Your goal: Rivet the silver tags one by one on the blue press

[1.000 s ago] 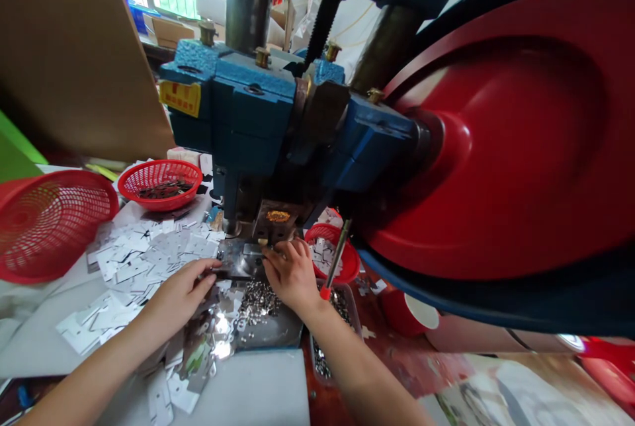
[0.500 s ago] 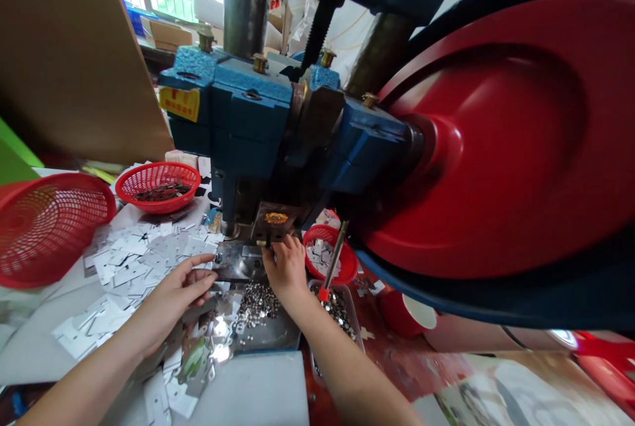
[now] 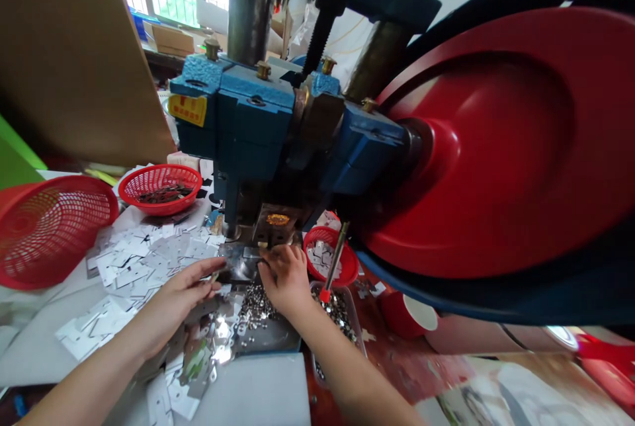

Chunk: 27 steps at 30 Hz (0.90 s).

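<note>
My left hand (image 3: 191, 287) is at the left edge of the steel die base (image 3: 237, 260), thumb and fingers closing round a small pale piece (image 3: 215, 276) whose kind is too small to tell. My right hand (image 3: 288, 280) is bent in front of the punch block (image 3: 278, 221) of a blue press (image 3: 253, 128). Its fingertips are near the die, and whatever they may hold is hidden. Below both hands, a pile of small shiny metal parts (image 3: 255, 307) lies on a metal plate (image 3: 270, 340).
Flat white metal pieces (image 3: 133, 267) are heaped at left, near red baskets (image 3: 159, 208) (image 3: 54, 234). Right of the press are another red basket (image 3: 350, 267), a clear bin of small parts (image 3: 342, 313), an upright metal rod (image 3: 337, 257) and a large red flywheel (image 3: 501, 148).
My right hand has drawn slightly back and left from under the punch. My left hand has shifted a little right, and a small pale piece now shows at its fingertips.
</note>
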Each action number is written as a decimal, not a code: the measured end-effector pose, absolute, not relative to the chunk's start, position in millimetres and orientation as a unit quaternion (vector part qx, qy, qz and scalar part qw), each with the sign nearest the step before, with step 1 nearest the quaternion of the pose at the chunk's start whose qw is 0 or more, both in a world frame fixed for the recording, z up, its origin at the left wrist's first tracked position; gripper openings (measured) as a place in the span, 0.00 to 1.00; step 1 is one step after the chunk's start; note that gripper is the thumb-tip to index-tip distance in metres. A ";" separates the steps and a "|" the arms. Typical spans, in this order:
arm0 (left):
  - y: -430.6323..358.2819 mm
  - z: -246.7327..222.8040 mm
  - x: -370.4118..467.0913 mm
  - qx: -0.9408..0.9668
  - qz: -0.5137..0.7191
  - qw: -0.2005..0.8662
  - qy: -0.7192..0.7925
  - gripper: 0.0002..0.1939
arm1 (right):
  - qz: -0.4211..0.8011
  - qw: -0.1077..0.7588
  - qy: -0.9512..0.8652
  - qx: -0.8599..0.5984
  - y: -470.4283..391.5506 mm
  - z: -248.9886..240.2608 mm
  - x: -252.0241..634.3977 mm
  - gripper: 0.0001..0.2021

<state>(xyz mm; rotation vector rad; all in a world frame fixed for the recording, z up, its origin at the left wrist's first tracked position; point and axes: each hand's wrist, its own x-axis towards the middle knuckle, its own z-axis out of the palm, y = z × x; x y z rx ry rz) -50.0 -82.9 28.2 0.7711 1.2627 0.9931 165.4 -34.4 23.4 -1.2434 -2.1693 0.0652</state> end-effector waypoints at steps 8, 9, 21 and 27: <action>-90.7 28.5 -19.4 0.552 0.368 0.520 0.539 0.31 | 0.261 0.344 -0.796 -0.424 -70.6 33.6 142.7 0.05; -89.5 28.2 -18.3 0.561 0.365 0.500 0.550 0.28 | 0.270 0.352 -0.781 -0.439 -71.6 33.2 141.4 0.05; -17.2 35.8 -11.6 0.685 0.307 0.245 0.614 0.14 | 0.127 0.415 -0.733 -0.524 -32.3 16.4 162.0 0.13; -5.2 25.1 -8.6 0.696 0.295 0.221 0.616 0.15 | 0.089 0.335 -0.767 -0.540 -28.7 14.8 164.1 0.18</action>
